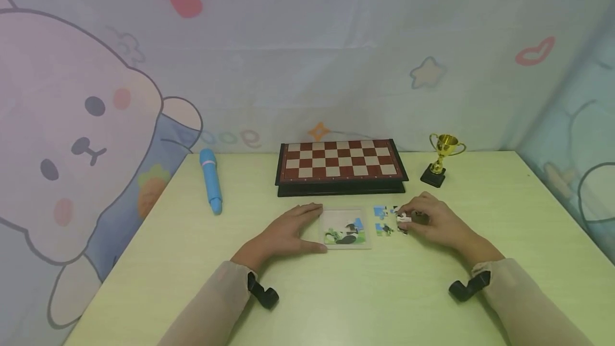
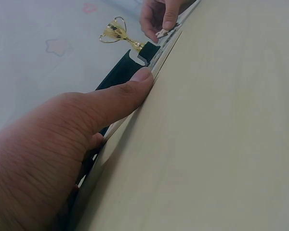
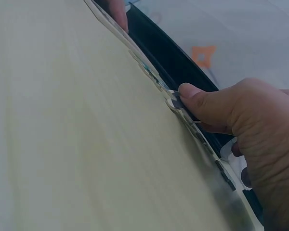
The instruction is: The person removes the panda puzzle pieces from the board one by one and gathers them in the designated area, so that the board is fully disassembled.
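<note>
A small clear puzzle tray (image 1: 365, 243) with a partly built picture lies on the pale green table. My left hand (image 1: 305, 228) rests flat at its left edge, with the thumb (image 2: 132, 86) straight along the near side and the fingers along the far side. Just to the right, my right hand (image 1: 427, 223) pinches a white and dark puzzle piece (image 1: 403, 219) between thumb (image 3: 202, 98) and fingers, low over the table. A few loose blue and green pieces (image 1: 383, 221) lie between the tray and that hand.
A folded chessboard (image 1: 341, 162) sits just behind the tray. A small gold trophy (image 1: 442, 159) stands to its right, and a blue pen-shaped object (image 1: 211, 180) lies at the left. A cartoon-print cloth backs the table (image 1: 336, 292).
</note>
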`<state>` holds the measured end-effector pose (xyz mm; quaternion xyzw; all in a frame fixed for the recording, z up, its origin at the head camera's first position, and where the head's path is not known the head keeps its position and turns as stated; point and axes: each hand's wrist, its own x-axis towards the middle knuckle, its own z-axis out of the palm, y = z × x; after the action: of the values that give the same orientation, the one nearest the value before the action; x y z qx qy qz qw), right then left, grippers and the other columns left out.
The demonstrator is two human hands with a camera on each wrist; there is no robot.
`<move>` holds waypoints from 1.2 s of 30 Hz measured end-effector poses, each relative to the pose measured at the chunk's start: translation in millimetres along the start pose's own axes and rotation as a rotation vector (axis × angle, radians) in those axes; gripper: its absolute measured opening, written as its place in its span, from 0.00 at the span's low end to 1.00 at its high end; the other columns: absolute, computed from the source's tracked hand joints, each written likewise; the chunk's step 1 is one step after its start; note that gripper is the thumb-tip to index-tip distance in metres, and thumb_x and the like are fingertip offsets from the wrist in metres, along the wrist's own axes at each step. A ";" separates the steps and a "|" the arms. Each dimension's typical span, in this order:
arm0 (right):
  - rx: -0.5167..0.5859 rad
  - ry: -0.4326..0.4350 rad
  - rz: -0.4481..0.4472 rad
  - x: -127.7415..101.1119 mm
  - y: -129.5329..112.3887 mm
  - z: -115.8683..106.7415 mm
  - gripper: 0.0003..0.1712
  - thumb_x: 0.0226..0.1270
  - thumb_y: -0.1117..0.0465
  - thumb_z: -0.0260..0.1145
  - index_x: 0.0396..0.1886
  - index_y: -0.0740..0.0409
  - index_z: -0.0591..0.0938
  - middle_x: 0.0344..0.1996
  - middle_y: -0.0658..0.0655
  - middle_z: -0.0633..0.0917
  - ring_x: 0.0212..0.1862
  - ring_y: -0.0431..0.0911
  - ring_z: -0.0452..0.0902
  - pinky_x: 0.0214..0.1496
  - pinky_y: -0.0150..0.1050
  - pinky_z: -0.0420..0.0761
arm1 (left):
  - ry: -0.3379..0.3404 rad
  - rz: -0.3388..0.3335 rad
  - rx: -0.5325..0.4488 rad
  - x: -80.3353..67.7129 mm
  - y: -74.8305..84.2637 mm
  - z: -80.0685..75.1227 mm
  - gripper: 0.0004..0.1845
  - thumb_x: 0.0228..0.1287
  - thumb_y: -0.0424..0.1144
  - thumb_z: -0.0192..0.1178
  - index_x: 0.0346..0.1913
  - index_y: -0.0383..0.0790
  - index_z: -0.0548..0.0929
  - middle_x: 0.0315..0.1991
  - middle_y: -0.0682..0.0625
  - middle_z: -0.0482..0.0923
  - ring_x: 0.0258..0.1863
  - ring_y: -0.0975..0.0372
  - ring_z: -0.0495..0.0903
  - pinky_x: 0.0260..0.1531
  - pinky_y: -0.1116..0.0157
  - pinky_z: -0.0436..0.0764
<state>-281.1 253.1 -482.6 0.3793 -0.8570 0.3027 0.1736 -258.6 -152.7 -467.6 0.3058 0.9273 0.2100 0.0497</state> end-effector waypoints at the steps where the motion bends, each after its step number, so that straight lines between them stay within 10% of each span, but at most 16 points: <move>1: 0.004 -0.003 -0.008 -0.3 0.6 0.0 0.18 0.53 0.61 0.81 0.44 0.47 0.88 0.33 0.39 0.81 0.35 0.41 0.68 0.33 0.32 0.68 | 0.001 0.003 0.001 0.1 0.0 0.4 0.55 0.53 0.78 0.59 0.79 0.51 0.60 0.79 0.59 0.54 0.78 0.59 0.52 0.74 0.52 0.57; 36: 0.036 -0.049 -0.001 -0.3 -0.1 0.7 0.15 0.55 0.59 0.80 0.42 0.46 0.88 0.36 0.38 0.85 0.40 0.41 0.70 0.41 0.34 0.70 | 0.001 0.001 0.004 0.8 -1.5 1.0 0.55 0.53 0.78 0.58 0.79 0.51 0.61 0.78 0.59 0.54 0.77 0.61 0.52 0.74 0.55 0.57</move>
<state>-280.9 252.8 -483.3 0.3900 -0.8552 0.3087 0.1458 -259.8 -153.1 -469.2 0.3065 0.9275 0.2083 0.0484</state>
